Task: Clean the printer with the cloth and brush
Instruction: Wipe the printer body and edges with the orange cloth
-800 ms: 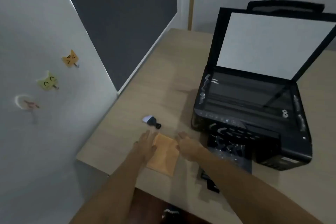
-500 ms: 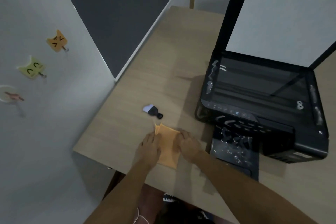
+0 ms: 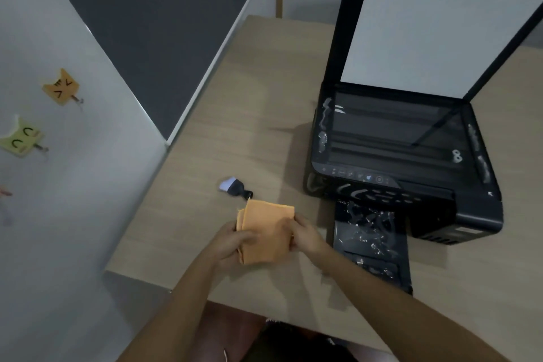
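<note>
Near the table's (image 3: pixel 293 103) front edge both hands — left hand (image 3: pixel 232 239), right hand (image 3: pixel 305 235) — pinch the folded cloth (image 3: pixel 266 233), brush (image 3: pixel 235 186) just behind; next, I judge, carry it to the printer (image 3: pixel 396 156).

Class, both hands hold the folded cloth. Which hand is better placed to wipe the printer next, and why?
Probably the right hand: it grips the cloth on the side nearer the printer, which stands to the right. The left hand is farther away, nearer the brush.
</note>
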### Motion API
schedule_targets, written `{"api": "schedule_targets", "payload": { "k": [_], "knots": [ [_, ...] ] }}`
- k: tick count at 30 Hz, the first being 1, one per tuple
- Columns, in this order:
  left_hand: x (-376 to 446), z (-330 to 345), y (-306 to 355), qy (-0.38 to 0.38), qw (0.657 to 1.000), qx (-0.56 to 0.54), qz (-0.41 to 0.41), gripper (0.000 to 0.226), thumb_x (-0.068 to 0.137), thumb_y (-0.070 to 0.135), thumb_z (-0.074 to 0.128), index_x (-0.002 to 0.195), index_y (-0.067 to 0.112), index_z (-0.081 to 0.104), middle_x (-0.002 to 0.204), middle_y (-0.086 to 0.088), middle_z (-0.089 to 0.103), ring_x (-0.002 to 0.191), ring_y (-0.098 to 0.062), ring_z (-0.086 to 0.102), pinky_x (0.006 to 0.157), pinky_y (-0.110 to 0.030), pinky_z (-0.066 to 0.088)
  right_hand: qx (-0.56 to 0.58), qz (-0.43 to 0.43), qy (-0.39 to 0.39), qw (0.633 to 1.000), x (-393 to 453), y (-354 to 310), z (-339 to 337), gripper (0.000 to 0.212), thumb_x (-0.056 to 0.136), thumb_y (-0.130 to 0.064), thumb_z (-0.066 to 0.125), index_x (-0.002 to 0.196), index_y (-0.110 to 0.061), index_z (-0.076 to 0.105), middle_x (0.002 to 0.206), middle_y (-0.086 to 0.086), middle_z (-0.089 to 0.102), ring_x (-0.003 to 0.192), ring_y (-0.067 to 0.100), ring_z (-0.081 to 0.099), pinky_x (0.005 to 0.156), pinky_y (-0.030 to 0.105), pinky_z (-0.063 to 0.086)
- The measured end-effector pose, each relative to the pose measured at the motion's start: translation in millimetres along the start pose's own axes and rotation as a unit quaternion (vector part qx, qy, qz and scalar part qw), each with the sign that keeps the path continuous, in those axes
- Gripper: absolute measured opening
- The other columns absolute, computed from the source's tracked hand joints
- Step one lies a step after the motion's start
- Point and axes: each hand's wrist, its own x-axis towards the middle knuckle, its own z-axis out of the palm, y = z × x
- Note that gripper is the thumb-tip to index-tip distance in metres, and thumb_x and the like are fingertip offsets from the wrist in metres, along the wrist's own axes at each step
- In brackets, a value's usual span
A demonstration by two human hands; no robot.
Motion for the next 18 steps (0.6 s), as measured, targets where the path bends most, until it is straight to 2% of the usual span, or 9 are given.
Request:
{"api": "schedule_targets", "payload": {
  "k": [2,5,8,10,12,13,16,18],
  "knots": [
    [-10.5,0.7,15.8,-0.072,0.995,-0.063,0.004,0.044,0.074,-0.006,0.065,0.117,0.002,0.061,0.110,-0.019,0.069,0.094,-0.028,0.068,0.076,-0.037,0.058,0.046,-0.018,-0.029,0.998,-16.3,-17.9,-14.7,0.014,0.096,-0.015,0.042,0.106,-0.015,0.052,0.086,0.007,0.056,0.076,0.023,0.059,0.059,0.038,0.052],
    [-21.2,8.7,39.5,-0.132,0.988,-0.081,0.006,0.038,0.086,-0.012,0.054,0.118,0.008,0.059,0.105,-0.012,0.073,0.090,-0.022,0.072,0.072,-0.035,0.061,0.041,-0.108,-0.058,0.992,-45.1,-44.5,-42.2,0.015,0.099,-0.016,0.041,0.111,-0.016,0.050,0.091,0.005,0.058,0.080,0.022,0.061,0.058,0.039,0.054],
    [-31.3,27.9,62.3,-0.167,0.982,-0.084,0.030,0.033,0.086,-0.011,0.052,0.110,0.009,0.063,0.092,-0.007,0.077,0.084,-0.018,0.074,0.069,-0.031,0.062,0.044,-0.184,-0.072,0.979,-74.7,-68.4,-70.3,0.024,0.100,-0.010,0.039,0.115,-0.015,0.058,0.084,0.000,0.060,0.073,0.015,0.060,0.056,0.031,0.052],
    [-35.3,42.2,76.0,-0.189,0.977,-0.093,0.044,0.027,0.081,-0.008,0.061,0.097,0.010,0.071,0.089,-0.008,0.078,0.081,-0.017,0.074,0.069,-0.030,0.062,0.053,-0.194,-0.094,0.975,-90.8,-79.1,-89.3,0.032,0.099,-0.005,0.040,0.116,-0.014,0.065,0.095,-0.002,0.067,0.082,0.013,0.065,0.062,0.028,0.055],
    [-38.8,56.4,85.4,-0.249,0.960,-0.111,0.060,0.016,0.069,0.003,0.078,0.082,0.012,0.075,0.101,-0.011,0.076,0.092,-0.020,0.073,0.070,-0.029,0.060,0.079,-0.184,-0.126,0.971,-101.9,-80.6,-110.6,0.033,0.096,0.001,0.041,0.113,-0.005,0.068,0.106,0.007,0.069,0.094,0.020,0.066,0.076,0.034,0.057],
    [-37.6,64.1,87.5,-0.291,0.946,-0.124,0.067,0.011,0.069,0.006,0.079,0.076,0.012,0.072,0.113,-0.014,0.072,0.102,-0.025,0.070,0.072,-0.029,0.060,0.101,-0.173,-0.146,0.969,-107.0,-79.2,-123.0,0.031,0.093,0.004,0.042,0.108,-0.001,0.069,0.104,0.010,0.070,0.093,0.022,0.066,0.078,0.035,0.056],
    [-34.6,79.7,92.4,-0.354,0.924,-0.123,0.081,0.017,0.078,0.002,0.070,0.066,0.013,0.066,0.133,-0.016,0.060,0.121,-0.032,0.059,0.084,-0.034,0.057,0.199,-0.124,-0.219,0.947,-116.7,-74.9,-149.1,0.030,0.083,-0.003,0.042,0.099,0.004,0.066,0.089,0.011,0.067,0.082,0.021,0.065,0.073,0.034,0.055],
    [-35.0,89.5,96.1,-0.403,0.903,-0.125,0.079,0.013,0.080,0.001,0.065,0.072,0.010,0.066,0.140,-0.016,0.054,0.123,-0.032,0.057,0.088,-0.036,0.055,0.208,-0.123,-0.211,0.947,-119.3,-71.7,-159.3,0.024,0.089,-0.015,0.049,0.099,0.001,0.063,0.091,0.011,0.064,0.084,0.023,0.063,0.076,0.038,0.053]
  ]
}}
